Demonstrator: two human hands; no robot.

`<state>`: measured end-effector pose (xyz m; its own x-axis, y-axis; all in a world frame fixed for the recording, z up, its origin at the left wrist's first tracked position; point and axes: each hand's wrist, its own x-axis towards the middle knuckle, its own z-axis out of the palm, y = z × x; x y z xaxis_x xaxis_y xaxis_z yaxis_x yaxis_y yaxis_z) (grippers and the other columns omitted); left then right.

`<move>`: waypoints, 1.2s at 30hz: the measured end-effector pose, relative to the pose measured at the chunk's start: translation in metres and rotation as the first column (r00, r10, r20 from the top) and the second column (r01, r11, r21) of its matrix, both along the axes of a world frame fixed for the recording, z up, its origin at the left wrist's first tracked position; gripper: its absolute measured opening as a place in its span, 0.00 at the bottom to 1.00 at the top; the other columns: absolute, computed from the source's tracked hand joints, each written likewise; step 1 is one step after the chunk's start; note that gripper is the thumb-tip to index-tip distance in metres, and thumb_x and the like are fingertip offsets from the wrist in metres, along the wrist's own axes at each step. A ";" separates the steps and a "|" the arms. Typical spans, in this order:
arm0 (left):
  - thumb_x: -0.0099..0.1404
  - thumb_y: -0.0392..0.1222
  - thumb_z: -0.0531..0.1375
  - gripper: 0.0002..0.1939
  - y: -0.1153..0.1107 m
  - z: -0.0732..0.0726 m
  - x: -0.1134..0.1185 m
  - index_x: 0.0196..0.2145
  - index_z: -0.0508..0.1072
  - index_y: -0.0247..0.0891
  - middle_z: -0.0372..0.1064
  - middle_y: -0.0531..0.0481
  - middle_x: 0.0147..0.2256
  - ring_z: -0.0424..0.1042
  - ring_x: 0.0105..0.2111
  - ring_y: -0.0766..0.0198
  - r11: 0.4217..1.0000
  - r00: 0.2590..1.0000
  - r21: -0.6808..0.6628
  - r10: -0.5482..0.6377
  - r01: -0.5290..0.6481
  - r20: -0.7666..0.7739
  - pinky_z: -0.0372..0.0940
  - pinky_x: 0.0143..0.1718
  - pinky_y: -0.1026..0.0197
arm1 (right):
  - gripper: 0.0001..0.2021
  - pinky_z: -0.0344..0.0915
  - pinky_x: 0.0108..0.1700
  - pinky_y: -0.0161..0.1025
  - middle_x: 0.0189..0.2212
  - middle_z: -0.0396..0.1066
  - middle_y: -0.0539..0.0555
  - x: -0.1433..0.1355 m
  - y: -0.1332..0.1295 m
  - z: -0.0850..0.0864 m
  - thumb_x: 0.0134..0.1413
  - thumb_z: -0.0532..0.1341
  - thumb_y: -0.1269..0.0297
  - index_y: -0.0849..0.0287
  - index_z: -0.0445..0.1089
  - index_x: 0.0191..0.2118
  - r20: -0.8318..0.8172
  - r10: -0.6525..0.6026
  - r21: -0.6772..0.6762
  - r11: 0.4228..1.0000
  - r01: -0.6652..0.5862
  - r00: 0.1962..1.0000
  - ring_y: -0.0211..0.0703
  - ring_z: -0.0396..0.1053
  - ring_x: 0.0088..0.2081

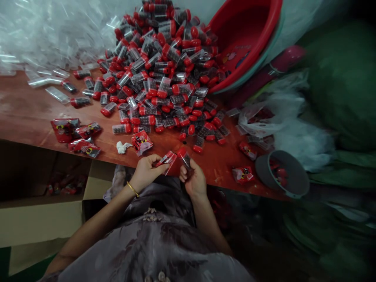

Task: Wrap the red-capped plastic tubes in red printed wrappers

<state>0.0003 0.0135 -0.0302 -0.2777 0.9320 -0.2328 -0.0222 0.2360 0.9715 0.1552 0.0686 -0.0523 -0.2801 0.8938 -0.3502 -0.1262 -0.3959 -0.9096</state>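
Tabletop (pixel 26 102): one packet (pixel 168 159), left hand (pixel 148 171); one tube (pixel 184 158), right hand (pixel 196 180).

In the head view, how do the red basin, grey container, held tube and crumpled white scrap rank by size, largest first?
1. Red basin
2. Grey container
3. Held tube and crumpled white scrap, too alike to rank

Packet (pixel 168 158): small, flat, red-printed, slanted, pinched in left hand's (pixel 147 171) fingertips | Tube (pixel 184 158): clear, dark contents, rounded red end pointing away from wearer and slightly left, gripped in right hand (pixel 194 179), just beside packet
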 end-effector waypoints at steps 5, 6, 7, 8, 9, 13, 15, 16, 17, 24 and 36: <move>0.54 0.51 0.62 0.14 -0.005 -0.007 -0.007 0.23 0.73 0.35 0.61 0.56 0.18 0.55 0.20 0.70 0.998 0.984 -0.018 -0.069 0.067 -0.163 0.49 0.22 0.67 | 0.15 0.63 0.34 0.39 0.26 0.69 0.53 0.008 0.010 -0.007 0.52 0.57 0.51 0.58 0.70 0.33 0.680 -0.207 0.487 0.844 -0.222 0.704 0.43 0.66 0.30; 0.55 0.51 0.61 0.15 -0.005 -0.005 -0.009 0.22 0.73 0.35 0.59 0.56 0.17 0.53 0.20 0.70 0.996 0.977 -0.019 -0.091 0.089 -0.195 0.48 0.21 0.66 | 0.16 0.63 0.38 0.43 0.31 0.71 0.58 0.010 0.011 -0.006 0.52 0.58 0.52 0.59 0.71 0.37 0.737 -0.277 0.531 0.802 -0.274 0.617 0.48 0.67 0.35; 0.55 0.52 0.60 0.16 -0.005 -0.004 -0.010 0.21 0.72 0.36 0.58 0.57 0.16 0.52 0.19 0.70 0.993 0.967 -0.020 -0.114 0.112 -0.229 0.46 0.21 0.66 | 0.18 0.63 0.42 0.47 0.37 0.71 0.62 0.011 0.012 -0.003 0.53 0.58 0.52 0.61 0.71 0.41 0.751 -0.343 0.576 0.758 -0.306 0.564 0.52 0.67 0.40; 0.56 0.52 0.60 0.17 -0.005 -0.001 -0.012 0.19 0.71 0.36 0.56 0.57 0.16 0.51 0.19 0.71 0.989 0.953 -0.021 -0.144 0.144 -0.266 0.45 0.20 0.66 | 0.20 0.62 0.45 0.51 0.43 0.69 0.66 0.013 0.012 0.000 0.53 0.57 0.53 0.62 0.70 0.45 0.735 -0.384 0.623 0.709 -0.331 0.560 0.55 0.66 0.45; 0.56 0.52 0.59 0.18 -0.004 0.002 -0.013 0.18 0.69 0.36 0.55 0.57 0.16 0.51 0.19 0.71 0.983 0.935 -0.021 -0.182 0.185 -0.304 0.44 0.20 0.66 | 0.21 0.62 0.48 0.52 0.48 0.67 0.67 0.013 0.012 0.004 0.54 0.57 0.53 0.62 0.68 0.49 0.706 -0.372 0.656 0.665 -0.358 0.602 0.56 0.65 0.48; 0.57 0.48 0.59 0.16 -0.004 0.010 -0.017 0.17 0.68 0.36 0.55 0.58 0.15 0.52 0.18 0.71 0.937 0.857 -0.041 -0.336 0.348 -0.391 0.44 0.21 0.65 | 0.15 0.67 0.43 0.43 0.40 0.73 0.56 0.011 0.003 0.015 0.55 0.58 0.58 0.54 0.71 0.47 0.579 0.089 0.624 0.591 -0.511 0.811 0.45 0.70 0.41; 0.55 0.47 0.61 0.13 -0.005 0.009 -0.015 0.20 0.71 0.35 0.61 0.57 0.17 0.56 0.19 0.70 0.955 0.898 -0.025 -0.287 0.296 -0.334 0.49 0.22 0.66 | 0.09 0.68 0.37 0.39 0.30 0.74 0.51 0.006 -0.004 0.014 0.55 0.59 0.61 0.54 0.74 0.38 0.493 0.163 0.590 0.660 -0.466 0.855 0.41 0.70 0.32; 0.54 0.47 0.62 0.11 -0.006 0.008 -0.013 0.23 0.74 0.35 0.66 0.55 0.20 0.60 0.21 0.69 0.972 0.938 -0.010 -0.231 0.237 -0.258 0.53 0.23 0.67 | 0.07 0.68 0.34 0.38 0.27 0.74 0.50 0.003 -0.008 0.012 0.54 0.59 0.62 0.55 0.75 0.34 0.446 0.116 0.582 0.716 -0.386 0.888 0.40 0.70 0.29; 0.53 0.48 0.64 0.12 -0.008 0.006 -0.010 0.27 0.75 0.35 0.70 0.53 0.23 0.64 0.24 0.67 0.986 0.975 0.003 -0.167 0.170 -0.148 0.57 0.26 0.66 | 0.07 0.67 0.33 0.37 0.25 0.74 0.50 -0.001 -0.013 0.009 0.54 0.60 0.62 0.56 0.75 0.32 0.401 0.041 0.571 0.770 -0.285 0.915 0.40 0.69 0.28; 0.37 0.53 0.72 0.21 -0.011 -0.005 0.013 0.24 0.77 0.33 0.75 0.51 0.24 0.69 0.23 0.67 0.962 0.891 -0.102 0.274 -0.254 0.362 0.66 0.30 0.63 | 0.09 0.66 0.28 0.34 0.22 0.72 0.48 -0.022 -0.024 -0.006 0.57 0.57 0.61 0.57 0.73 0.32 0.369 -0.095 0.590 0.793 -0.154 0.924 0.37 0.68 0.24; 0.45 0.49 0.71 0.18 -0.005 0.001 -0.016 0.26 0.73 0.32 0.75 0.47 0.23 0.72 0.22 0.65 0.966 0.745 -0.251 0.212 -0.062 0.633 0.68 0.28 0.64 | 0.20 0.52 0.53 0.50 0.56 0.64 0.58 0.015 0.104 0.041 0.51 0.56 0.76 0.56 0.68 0.51 0.980 -0.125 0.120 -0.258 -0.959 0.157 0.54 0.58 0.56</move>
